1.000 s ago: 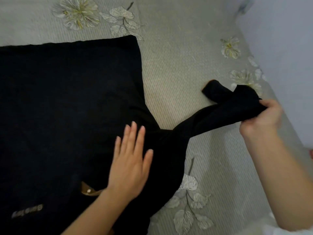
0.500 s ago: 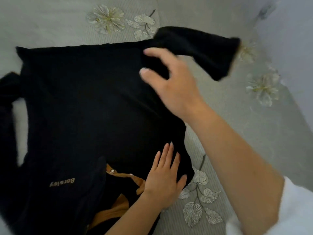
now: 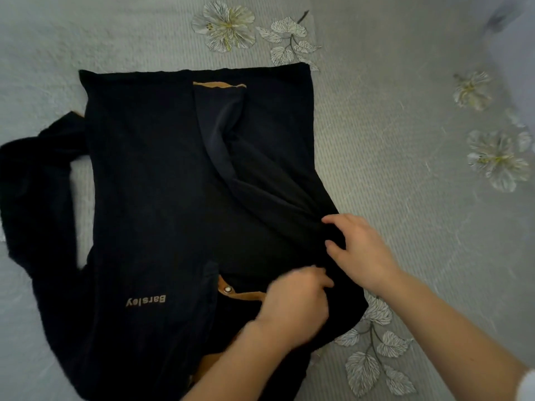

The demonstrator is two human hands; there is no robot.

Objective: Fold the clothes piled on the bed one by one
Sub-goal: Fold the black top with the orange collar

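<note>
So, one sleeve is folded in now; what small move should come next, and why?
Probably move the left hand to the other sleeve and fold it across the black jacket. The folded sleeve, held by the right hand, lies over the body, while this one sprawls on the bedspread.

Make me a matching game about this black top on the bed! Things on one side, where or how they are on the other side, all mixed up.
Things
1. folded-in black sleeve
2. other black sleeve
3. round silver snap button
4. gold Barsley lettering

Where or how
A. reads upside down
B. on the tan collar strip
C. lies across the black top
D. sticks out left onto the grey bedspread

Pairs: 1-C, 2-D, 3-B, 4-A
</note>
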